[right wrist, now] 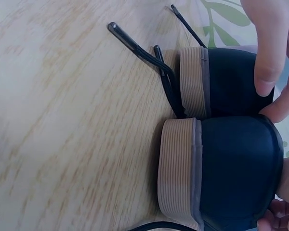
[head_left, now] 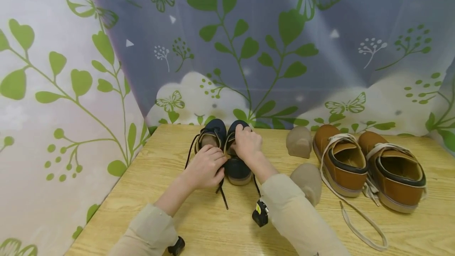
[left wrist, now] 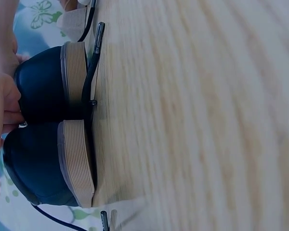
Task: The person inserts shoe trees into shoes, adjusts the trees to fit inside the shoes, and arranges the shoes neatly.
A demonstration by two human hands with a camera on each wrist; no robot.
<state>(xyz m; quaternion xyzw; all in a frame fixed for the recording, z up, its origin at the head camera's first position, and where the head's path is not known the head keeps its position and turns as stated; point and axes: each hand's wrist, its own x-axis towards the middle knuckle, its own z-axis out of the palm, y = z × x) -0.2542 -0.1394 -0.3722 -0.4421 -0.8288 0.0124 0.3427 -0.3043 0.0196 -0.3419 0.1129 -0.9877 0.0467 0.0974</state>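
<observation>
Two navy lace-up shoes stand side by side, toes away from me: the left shoe (head_left: 216,125) and the right shoe (head_left: 237,168). My left hand (head_left: 206,167) covers the left shoe's heel and holds its collar. In the right wrist view its thumb lies over that heel (right wrist: 231,79), and a finger reaches the right shoe's rim. My right hand (head_left: 248,142) grips the right shoe at the opening and tongue, fingers curled; the fingertips are hidden inside. Black laces (head_left: 224,198) hang loose beside both shoes.
To the right stand two brown shoes, one (head_left: 340,165) beside the other (head_left: 394,175), with a long pale lace (head_left: 366,224) trailing on the wooden table (head_left: 220,234). Two beige rounded forms, one (head_left: 299,141) behind the other (head_left: 308,181), lie between the pairs. A printed backdrop (head_left: 249,70) rises behind.
</observation>
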